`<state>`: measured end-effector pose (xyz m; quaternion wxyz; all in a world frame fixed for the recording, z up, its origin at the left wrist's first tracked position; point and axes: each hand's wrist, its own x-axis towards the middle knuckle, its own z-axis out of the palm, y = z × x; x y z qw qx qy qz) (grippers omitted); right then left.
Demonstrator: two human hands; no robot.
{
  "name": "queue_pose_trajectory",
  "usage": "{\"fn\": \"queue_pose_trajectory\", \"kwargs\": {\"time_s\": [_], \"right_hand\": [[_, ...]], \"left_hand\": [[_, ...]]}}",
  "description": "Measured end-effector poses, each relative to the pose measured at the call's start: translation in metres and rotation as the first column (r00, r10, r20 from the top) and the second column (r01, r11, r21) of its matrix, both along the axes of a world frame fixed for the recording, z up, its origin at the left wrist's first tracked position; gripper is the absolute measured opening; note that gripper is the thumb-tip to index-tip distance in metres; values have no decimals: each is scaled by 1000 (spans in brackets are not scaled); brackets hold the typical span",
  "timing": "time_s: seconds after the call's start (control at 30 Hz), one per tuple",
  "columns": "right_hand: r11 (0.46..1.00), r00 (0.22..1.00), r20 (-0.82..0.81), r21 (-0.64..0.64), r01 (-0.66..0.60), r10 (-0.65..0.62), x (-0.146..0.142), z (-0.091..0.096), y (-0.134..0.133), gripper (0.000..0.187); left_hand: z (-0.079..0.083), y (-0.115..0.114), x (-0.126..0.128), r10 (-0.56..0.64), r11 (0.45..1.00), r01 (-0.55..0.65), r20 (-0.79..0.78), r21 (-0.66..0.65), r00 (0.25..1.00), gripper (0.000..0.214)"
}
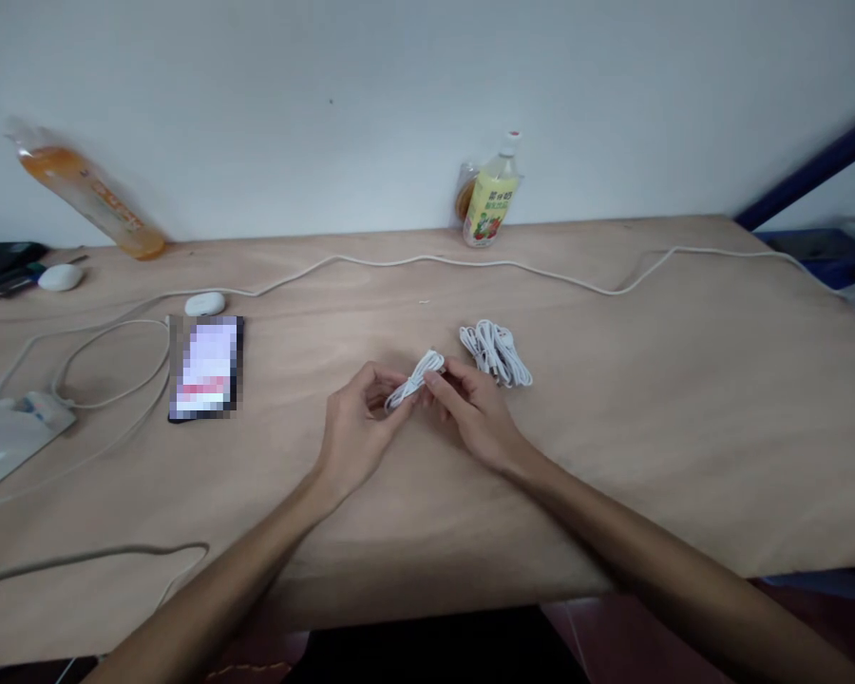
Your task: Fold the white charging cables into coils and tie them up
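Note:
A bundled white cable (414, 378) is held between my two hands just over the table. My left hand (360, 418) grips its left end, thumb and fingers closed on it. At the other end, my right hand (476, 408) pinches the same bundle between thumb and fingers. A pile of several more white cable bundles (497, 351) lies on the table just beyond my right hand, apart from the one I hold.
Left of my hands lie a phone (206, 370) and a white earbud case (205, 304). A long white cord (420, 258) crosses the table (670, 408). By the wall stand a yellow-labelled bottle (491, 199) and an orange drink bottle (96, 199). A white power strip (18, 432) sits far left.

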<state>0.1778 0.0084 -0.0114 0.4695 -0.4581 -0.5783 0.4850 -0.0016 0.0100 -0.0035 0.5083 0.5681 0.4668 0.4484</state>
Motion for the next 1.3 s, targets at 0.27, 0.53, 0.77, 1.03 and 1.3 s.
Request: {"fn": "queue_pose_trajectory", "kwargs": {"time_s": [0.27,0.53,0.77,1.03,1.3], "right_hand": [[981,969,-246,-177,-82,37,1,4,3,40],[957,925,-367,-224,-185,93,3,3,3,27],[972,998,-9,227,64,-64,7,3,-6,17],[870,939,322,489,-54,-123,13,7,-6,12],[880,924,366,468,-80,-110,18,8,-3,7]], "left_hand": [[6,3,-2,-42,949,150,361,-277,931,43],[5,6,-4,-97,855,350,545,-383,833,47],[4,8,-5,-104,880,336,553,-336,826,33],[8,10,-10,-69,843,332,528,-424,847,30],[8,10,-11,-90,834,341,502,-433,860,25]]}}
